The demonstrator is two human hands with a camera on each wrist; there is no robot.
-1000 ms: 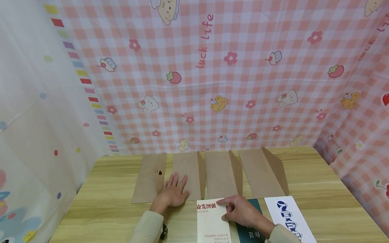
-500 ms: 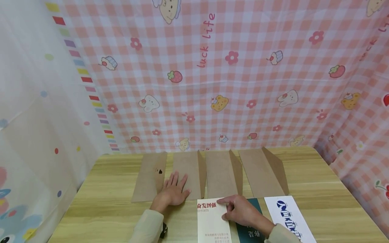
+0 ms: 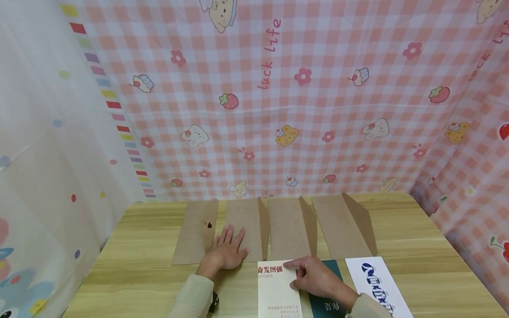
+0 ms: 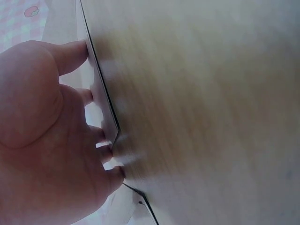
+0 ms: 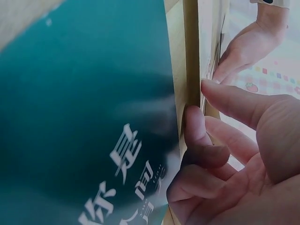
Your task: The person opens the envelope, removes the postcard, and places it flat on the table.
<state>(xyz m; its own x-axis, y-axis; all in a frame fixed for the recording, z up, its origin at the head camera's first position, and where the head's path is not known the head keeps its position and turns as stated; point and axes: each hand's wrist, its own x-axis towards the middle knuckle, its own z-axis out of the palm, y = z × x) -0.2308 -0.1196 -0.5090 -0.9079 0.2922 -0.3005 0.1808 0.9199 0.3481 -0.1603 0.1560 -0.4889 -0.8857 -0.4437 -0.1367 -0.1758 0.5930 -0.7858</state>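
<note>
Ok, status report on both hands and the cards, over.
Left hand spread over second envelope from left. Right hand over right edge of cream card, partly hiding teal card. White card lies right of teal.

along back of table (image 3: 119, 274), left to right: first envelope (image 3: 191, 234), second envelope (image 3: 251, 216), third envelope (image 3: 287, 229), fourth envelope (image 3: 342, 229). nearer person, before that row: left card (image 3: 276, 291) across gap of second and third, middle card (image 3: 322, 304) just right of it, right card (image 3: 377, 285) before fourth. left hand (image 3: 227, 254) on near left part of second envelope, beside first. right hand (image 3: 314, 276) over middle card, index fingertip (image 3: 288, 265) on left card's far right corner. back cloth (image 3: 338, 110) behind table; left cloth (image 3: 43, 185), right cloth (image 3: 477, 176) at sides.
</note>
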